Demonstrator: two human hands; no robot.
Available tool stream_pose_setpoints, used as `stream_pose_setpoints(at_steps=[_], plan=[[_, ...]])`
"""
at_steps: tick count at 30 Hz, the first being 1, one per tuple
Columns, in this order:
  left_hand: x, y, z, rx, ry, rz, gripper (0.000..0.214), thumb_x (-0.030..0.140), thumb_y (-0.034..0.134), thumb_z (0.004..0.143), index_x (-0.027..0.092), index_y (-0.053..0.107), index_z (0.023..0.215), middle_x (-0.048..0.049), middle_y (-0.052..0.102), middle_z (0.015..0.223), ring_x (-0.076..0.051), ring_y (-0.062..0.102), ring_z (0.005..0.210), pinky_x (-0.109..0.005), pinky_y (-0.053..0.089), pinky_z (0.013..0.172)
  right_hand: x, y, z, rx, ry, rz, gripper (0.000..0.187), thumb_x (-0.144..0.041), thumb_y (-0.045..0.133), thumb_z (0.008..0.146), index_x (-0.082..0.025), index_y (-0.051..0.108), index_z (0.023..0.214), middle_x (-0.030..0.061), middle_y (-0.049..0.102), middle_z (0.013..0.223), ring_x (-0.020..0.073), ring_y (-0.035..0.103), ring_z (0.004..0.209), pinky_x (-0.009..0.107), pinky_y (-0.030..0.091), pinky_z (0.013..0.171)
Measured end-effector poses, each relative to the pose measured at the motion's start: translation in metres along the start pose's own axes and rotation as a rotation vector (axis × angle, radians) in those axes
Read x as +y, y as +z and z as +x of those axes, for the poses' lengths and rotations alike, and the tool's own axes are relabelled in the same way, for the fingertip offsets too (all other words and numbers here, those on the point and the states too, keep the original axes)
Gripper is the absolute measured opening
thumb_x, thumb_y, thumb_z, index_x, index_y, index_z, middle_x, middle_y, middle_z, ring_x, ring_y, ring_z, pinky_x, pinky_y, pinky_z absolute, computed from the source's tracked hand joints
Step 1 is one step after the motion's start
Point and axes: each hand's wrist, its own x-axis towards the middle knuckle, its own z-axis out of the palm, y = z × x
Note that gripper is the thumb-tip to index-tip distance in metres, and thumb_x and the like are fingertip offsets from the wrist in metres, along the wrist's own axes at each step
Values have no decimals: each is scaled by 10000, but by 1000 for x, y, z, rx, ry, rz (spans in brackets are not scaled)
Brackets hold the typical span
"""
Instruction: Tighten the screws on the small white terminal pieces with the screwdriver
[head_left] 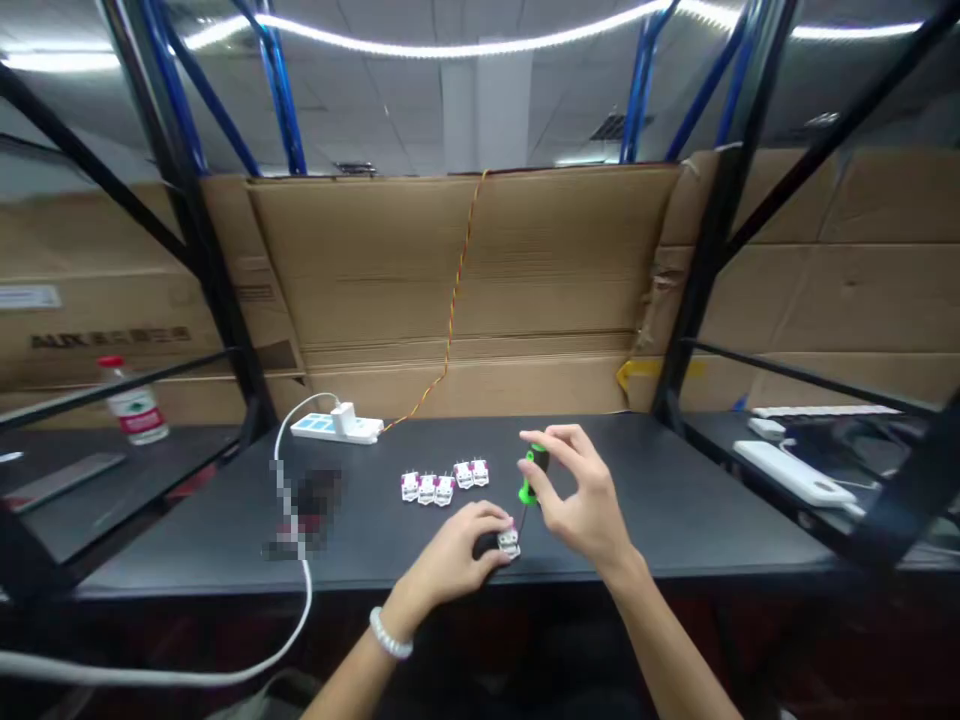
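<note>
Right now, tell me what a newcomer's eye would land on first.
Probably the green screwdriver, tip down in the right hand. Just beside it, the left hand holds a white part near the front edge of the table. Overhead, a bright light strip curves across the view.

The head camera looks forward and down across a nearby black desk [675, 500].

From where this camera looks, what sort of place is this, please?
Probably a small assembly workstation: a dark bench within a metal frame, backed by cardboard, where the right hand holds a green-and-black screwdriver near a small white part.
</note>
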Motion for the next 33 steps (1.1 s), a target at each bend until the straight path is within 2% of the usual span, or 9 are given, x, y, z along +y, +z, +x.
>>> stream_pose_setpoints(at_steps=[4, 9, 14, 19, 21, 26, 28, 31, 33], plan=[[-2, 1, 0, 3, 2, 5, 348, 196, 804, 897, 237, 763, 1240, -69, 719, 1305, -252, 659, 1225, -398, 501, 1131, 0, -1, 2, -97, 4, 48, 418, -216, 457, 1057, -266, 622, 1438, 105, 692, 1287, 252, 672, 1214, 429, 546, 1069], [-2, 0, 0, 0, -9, 4, 327, 212, 792, 912, 240, 763, 1237, -73, 711, 1315, -256, 654, 1239, -407, 496, 1143, 2, 1, 0, -45, 52, 12, 350, -318, 690, 964, -250, 718, 1307, 91, 645, 1122, 240, 682, 1008, 397, 589, 941], [0, -1, 0, -8, -6, 19, 319, 241, 793, 918, 240, 762, 1235, -78, 715, 1307, -258, 659, 1226, -412, 501, 1135, -1, 0, -1, -154, 36, 148, 436, -198, 451, 1056, -276, 593, 1462, 84, 690, 1289, 224, 673, 1198, 397, 541, 1064], [3, -1, -1, -14, -17, 18, 313, 249, 784, 925, 247, 760, 1238, -76, 710, 1310, -258, 658, 1228, -411, 501, 1135, -4, 3, -1, -2, 12, 80, 282, -299, 720, 952, -260, 708, 1231, 80, 680, 1133, 236, 688, 1006, 367, 598, 857], [4, -1, 0, -13, -13, 16, 320, 249, 777, 930, 254, 758, 1250, -76, 710, 1311, -257, 656, 1230, -411, 501, 1135, -2, 4, -2, 27, 21, 71, 249, -289, 704, 964, -265, 717, 1212, 83, 683, 1135, 237, 694, 1003, 375, 604, 852], [2, -2, 1, -12, 2, 16, 317, 262, 766, 936, 248, 758, 1253, -81, 713, 1302, -255, 660, 1215, -410, 505, 1133, 4, 3, -6, -87, 84, 192, 448, -235, 493, 1060, -266, 537, 1504, 107, 701, 1324, 240, 717, 1151, 427, 587, 1006], [2, -2, 1, -7, 1, 19, 314, 259, 766, 935, 245, 758, 1249, -81, 710, 1301, -255, 658, 1219, -410, 503, 1137, 3, 2, -6, -68, 70, 153, 439, -277, 571, 1036, -258, 567, 1474, 101, 712, 1270, 245, 713, 1127, 408, 595, 961], [2, -2, 0, -11, -2, 16, 316, 267, 761, 939, 252, 755, 1254, -80, 709, 1302, -256, 659, 1218, -412, 508, 1133, 0, 2, -5, 25, 46, 19, 354, -372, 754, 936, -241, 707, 1262, 79, 696, 1100, 234, 690, 953, 364, 592, 806], [2, -2, 0, -13, -6, 18, 318, 281, 757, 946, 256, 751, 1263, -79, 709, 1307, -257, 659, 1219, -417, 506, 1136, -1, 1, -4, 47, 66, -25, 328, -373, 742, 947, -241, 718, 1246, 66, 684, 1044, 214, 666, 867, 360, 582, 776]])
